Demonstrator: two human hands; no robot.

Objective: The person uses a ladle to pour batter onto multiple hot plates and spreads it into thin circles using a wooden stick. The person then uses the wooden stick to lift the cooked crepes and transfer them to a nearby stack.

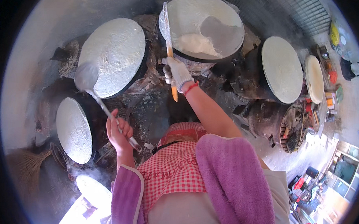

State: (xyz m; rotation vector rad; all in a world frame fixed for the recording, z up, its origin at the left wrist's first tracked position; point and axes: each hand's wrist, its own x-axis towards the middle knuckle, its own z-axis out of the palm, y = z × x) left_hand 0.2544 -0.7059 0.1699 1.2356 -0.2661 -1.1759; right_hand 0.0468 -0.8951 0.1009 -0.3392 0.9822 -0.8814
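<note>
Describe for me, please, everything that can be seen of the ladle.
The ladle is grey and looks metal, with a broad, rounded head and a long, slim handle. It lies slantwise across the view, head toward the upper left, handle running down to the right. The bare left hand has its grip around the lower part of the handle, whose end sticks out past it. The head overlaps the lower left edge of a white-topped pan; whether the two touch, I cannot tell.

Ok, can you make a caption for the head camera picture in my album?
Gloved right hand holds a long flat paddle, bare left hand a metal ladle, among round white-topped pans.
</note>
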